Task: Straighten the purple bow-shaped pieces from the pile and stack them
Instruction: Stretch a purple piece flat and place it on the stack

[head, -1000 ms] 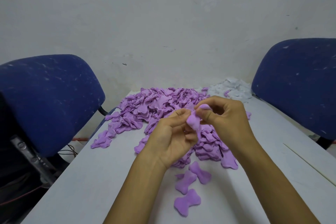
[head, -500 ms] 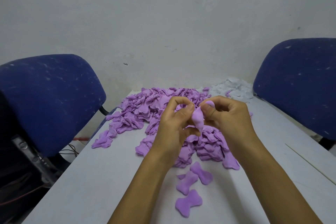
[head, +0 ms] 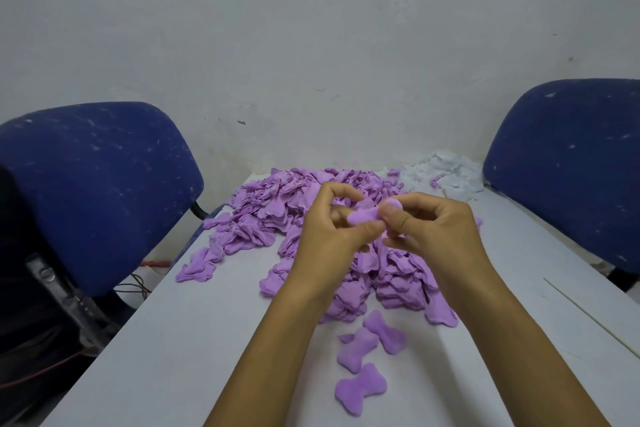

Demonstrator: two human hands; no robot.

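Grip first: my left hand (head: 325,229) is raised above the pile, wrist toward me, fingers curled, thumb and forefinger pinching the left end of one purple bow piece (head: 363,217). Forearm runs up from the bottom middle of the view, angled slightly right.

Sweeping from the far left now: a blue chair (head: 93,191) sits beside the worktop (head: 173,357), back facing me, some cables on the floor beneath it. Moving in, the big pile of purple bow pieces (head: 277,215) spreads across the far half of the worktop, a few strays trailing off toward its left edge.

Centre: the held piece is lifted clear of the worktop, lying roughly sideways between both hands, over the pile. Below the hands, near me, three flattened bow pieces (head: 370,354) lie on the worktop, two overlapping, the nearest one just touching them, loosely laid rather than squarely stacked.

Right of centre: my right hand (head: 433,229) mirrors the left, fingers curled, thumb on top, pinching the right end of the same piece. That forearm comes up from the bottom right, angled left. So both hands clamp one piece.

Further right, at the back, a heap of white pieces (head: 446,177) lies just beside the purple pile. Far right, a second blue chair (head: 568,163).
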